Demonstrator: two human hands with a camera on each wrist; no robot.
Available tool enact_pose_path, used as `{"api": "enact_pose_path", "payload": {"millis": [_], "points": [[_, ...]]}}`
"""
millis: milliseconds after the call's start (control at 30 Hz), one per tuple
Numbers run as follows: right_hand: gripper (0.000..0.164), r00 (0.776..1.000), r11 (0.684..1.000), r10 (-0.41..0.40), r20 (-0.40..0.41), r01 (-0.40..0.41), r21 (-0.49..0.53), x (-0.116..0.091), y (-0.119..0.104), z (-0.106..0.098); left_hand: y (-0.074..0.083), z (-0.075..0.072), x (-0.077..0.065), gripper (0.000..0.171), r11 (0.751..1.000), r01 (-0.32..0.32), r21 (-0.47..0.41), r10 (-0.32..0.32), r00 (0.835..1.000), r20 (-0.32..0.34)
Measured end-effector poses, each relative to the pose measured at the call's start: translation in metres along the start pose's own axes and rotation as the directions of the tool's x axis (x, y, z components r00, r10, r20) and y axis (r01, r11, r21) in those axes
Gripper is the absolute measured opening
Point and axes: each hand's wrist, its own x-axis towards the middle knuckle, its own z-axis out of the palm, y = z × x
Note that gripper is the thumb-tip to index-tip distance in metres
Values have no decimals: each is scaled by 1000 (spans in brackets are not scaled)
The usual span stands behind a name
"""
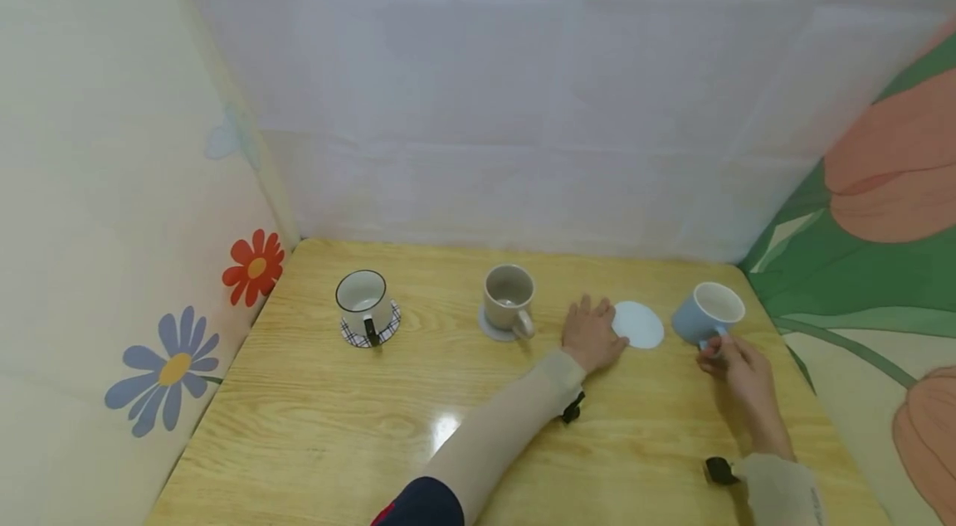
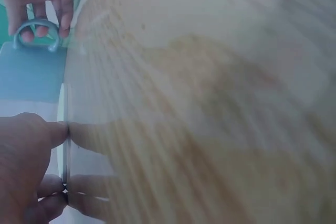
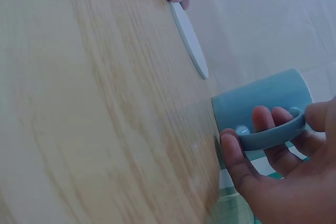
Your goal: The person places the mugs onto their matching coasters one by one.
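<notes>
At the right of the table, a light blue mug [image 1: 690,323] stands upright, its handle toward the person. My right hand [image 1: 747,372] grips that handle, and in the right wrist view the fingers curl through the handle [image 3: 273,136]. To the mug's left lies a round white coaster [image 1: 638,325], flat on the wood and apart from the mug. My left hand [image 1: 593,337] rests on the table at the coaster's left side with its fingers spread. Its thumb touches the rim of the coaster [image 3: 190,40].
A beige mug [image 1: 506,314] stands on a grey coaster [image 1: 489,331] left of the left hand. Farther left, a white mug [image 1: 362,298] with a black rim and handle sits on a checked coaster [image 1: 392,323]. White cloth [image 1: 485,136] hangs behind the wooden table [image 1: 299,426].
</notes>
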Motion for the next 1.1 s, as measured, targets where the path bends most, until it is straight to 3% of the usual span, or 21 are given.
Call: {"api": "enact_pose_path", "payload": {"millis": [267,400,633,1100], "points": [[44,999,1000,-17,-40,18,14,-2,0,4,-2,1,-1,69,999,-52,7,53,998,-33],[43,998,1000,-20,-57,21,20,-4,1,6,-3,4,0,69,997,-75,-35,73,996,-48],[42,998,999,-29,-64,31,39,-5,1,8,-3,6,1,71,993,-65,-101,63,998,-28],[44,999,1000,-20,-51,20,16,-7,-4,8,-1,7,6,70,998,-44,-51,43,999,-19]]}}
